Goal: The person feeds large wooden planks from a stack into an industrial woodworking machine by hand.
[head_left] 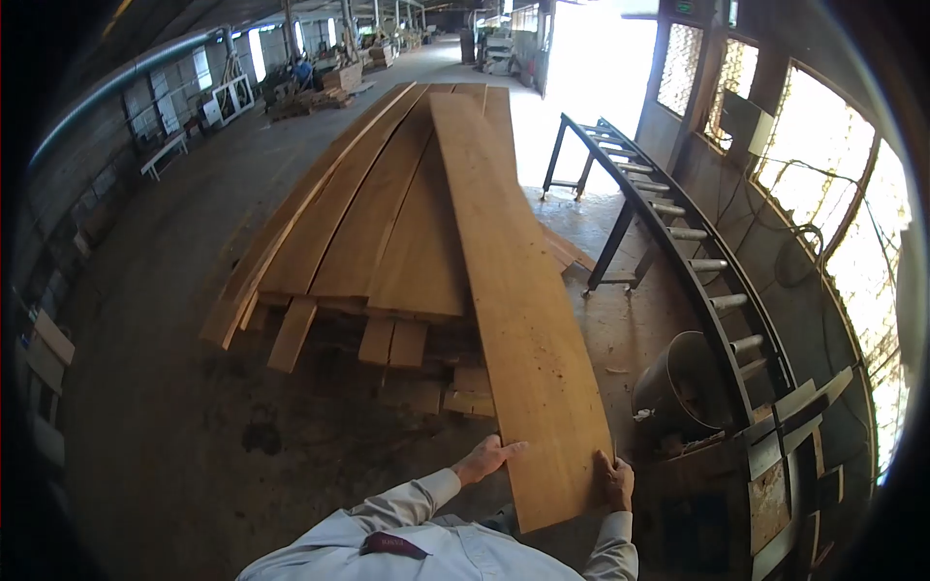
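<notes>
A long wide wooden plank [528,300] slants from the top of a lumber stack down to my body. Gripping its left edge near the close end is my left hand [486,458], thumb on the upper face and fingers underneath. Opposite it, my right hand [614,481] is closed around the right edge. The plank's far part lies over the stacked boards [358,228], while its near end sticks out past them. Small dark specks dot the plank's surface.
A roller conveyor [668,208] on dark legs runs along the right side, with a round bin [683,387] beside it. Machine parts [790,455] stand at the lower right. Concrete floor [165,358] stretches to the left. Farther back, a person [303,71] is near piled wood.
</notes>
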The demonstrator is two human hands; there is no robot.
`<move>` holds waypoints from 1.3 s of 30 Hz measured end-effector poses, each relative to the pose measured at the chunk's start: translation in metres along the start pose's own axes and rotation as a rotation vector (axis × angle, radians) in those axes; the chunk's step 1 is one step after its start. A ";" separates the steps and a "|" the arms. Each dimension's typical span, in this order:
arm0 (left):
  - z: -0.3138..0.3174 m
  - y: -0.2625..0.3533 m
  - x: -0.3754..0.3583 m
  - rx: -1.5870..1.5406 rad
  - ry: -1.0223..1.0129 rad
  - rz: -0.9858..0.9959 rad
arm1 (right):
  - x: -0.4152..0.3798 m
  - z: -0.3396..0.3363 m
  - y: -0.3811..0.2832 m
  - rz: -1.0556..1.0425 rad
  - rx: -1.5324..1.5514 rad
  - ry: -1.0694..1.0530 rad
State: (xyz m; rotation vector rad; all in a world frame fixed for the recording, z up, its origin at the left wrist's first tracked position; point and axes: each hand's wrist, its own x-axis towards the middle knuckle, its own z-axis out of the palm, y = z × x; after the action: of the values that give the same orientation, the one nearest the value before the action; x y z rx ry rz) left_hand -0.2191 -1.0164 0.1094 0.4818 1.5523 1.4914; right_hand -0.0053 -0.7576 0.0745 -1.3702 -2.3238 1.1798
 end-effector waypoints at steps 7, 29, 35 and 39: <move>-0.025 0.004 -0.027 -0.106 -0.023 0.040 | -0.046 0.027 -0.007 0.029 0.137 0.008; -0.084 0.055 0.145 -0.558 0.049 0.084 | -0.034 -0.051 -0.034 -0.076 -0.011 0.135; -0.047 0.081 0.201 -0.522 -0.007 0.019 | -0.006 -0.111 -0.021 -0.112 -0.162 0.166; 0.001 0.086 0.198 -0.611 -0.064 0.113 | 0.021 -0.140 0.020 -0.143 0.025 0.161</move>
State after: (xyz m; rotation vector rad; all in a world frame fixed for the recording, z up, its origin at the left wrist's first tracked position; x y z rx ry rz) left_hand -0.3469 -0.8426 0.1245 0.2545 0.9575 1.9127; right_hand 0.0695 -0.6605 0.1482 -1.2192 -2.2448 1.0143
